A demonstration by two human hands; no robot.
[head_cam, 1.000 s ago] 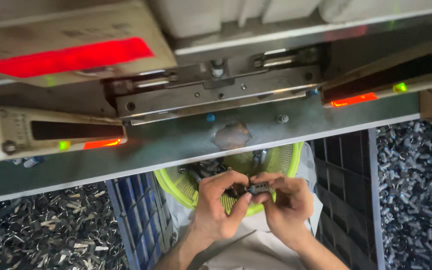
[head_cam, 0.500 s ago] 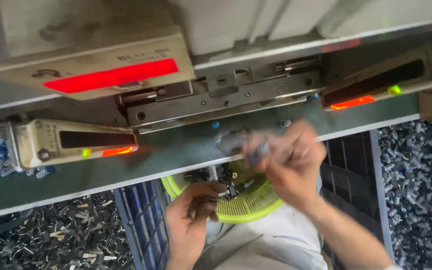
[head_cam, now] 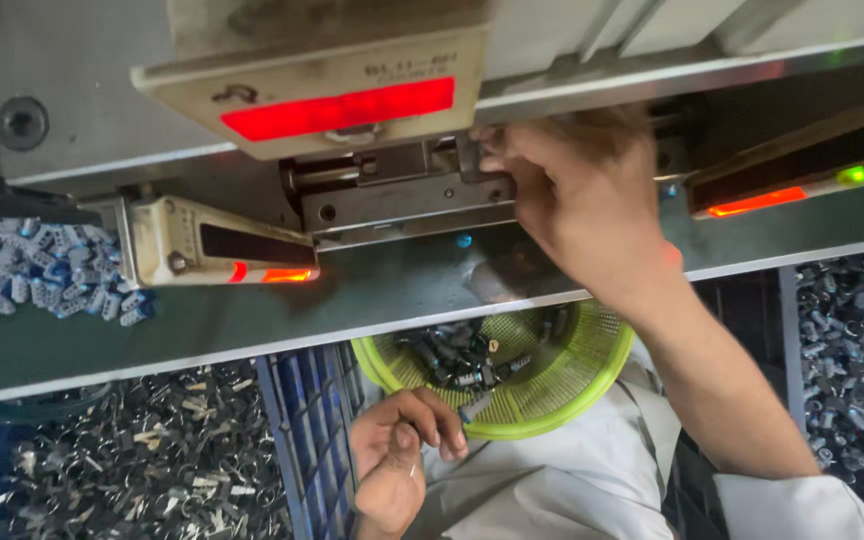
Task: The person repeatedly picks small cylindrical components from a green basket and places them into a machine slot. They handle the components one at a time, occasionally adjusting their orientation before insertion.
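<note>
The right hand (head_cam: 577, 205), which was over the green basket (head_cam: 562, 395) a moment ago, is now reaching up, fingers pinching at the metal fixture (head_cam: 402, 200), presumably seating a part. The left hand (head_cam: 397, 455) is gripping a small dark part at the basket rim.

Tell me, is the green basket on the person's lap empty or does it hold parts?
Not empty. The green basket holds a small heap of dark parts on its left side; the rest of its mesh bottom is bare.

Grey-green bench shelf (head_cam: 252, 320) crosses mid-frame; blue crates (head_cam: 302, 430) below, metal scrap heaps (head_cam: 132, 470) lower left and right, red indicator glow (head_cam: 337, 108) on top.
</note>
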